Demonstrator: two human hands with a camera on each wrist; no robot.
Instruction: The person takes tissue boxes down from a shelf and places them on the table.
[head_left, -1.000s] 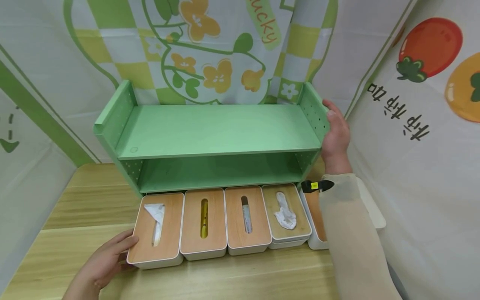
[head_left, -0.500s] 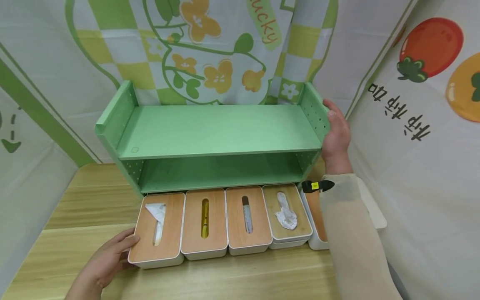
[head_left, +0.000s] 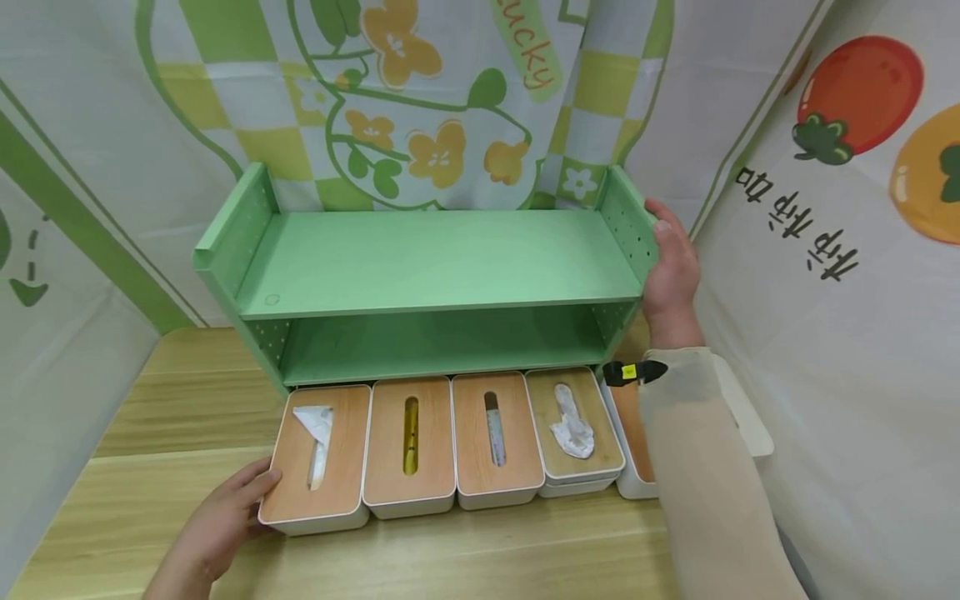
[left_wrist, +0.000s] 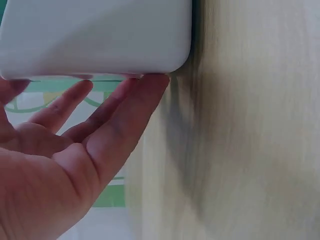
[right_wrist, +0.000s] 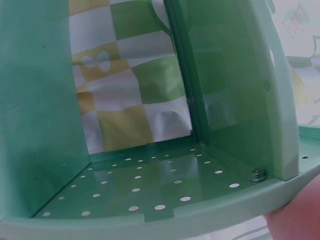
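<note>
My left hand (head_left: 225, 512) rests its extended fingertips against the left side of a white tissue box (head_left: 318, 454) with a wood-look lid and a tissue poking from its slot. In the left wrist view, the fingers (left_wrist: 130, 112) meet the box's white wall (left_wrist: 100, 37) near its lower corner. Far to the right, my right hand (head_left: 671, 279) lies along the outer face of the right side panel (head_left: 628, 225) of a green two-tier shelf (head_left: 442, 258). Only a bit of that hand (right_wrist: 297, 215) shows in the right wrist view, beside the perforated panel.
Beside the left box stand more tissue boxes in a row: one with a yellow-lined slot (head_left: 411, 437), one with a greyish slot (head_left: 495, 429), one with crumpled tissue (head_left: 573, 433). Another box (head_left: 628, 433) is partly behind my right sleeve (head_left: 697, 467). The wooden table (head_left: 450, 558) meets fabric walls.
The head view has shifted slightly. Both hands stay where they were against the tissue box and the shelf.
</note>
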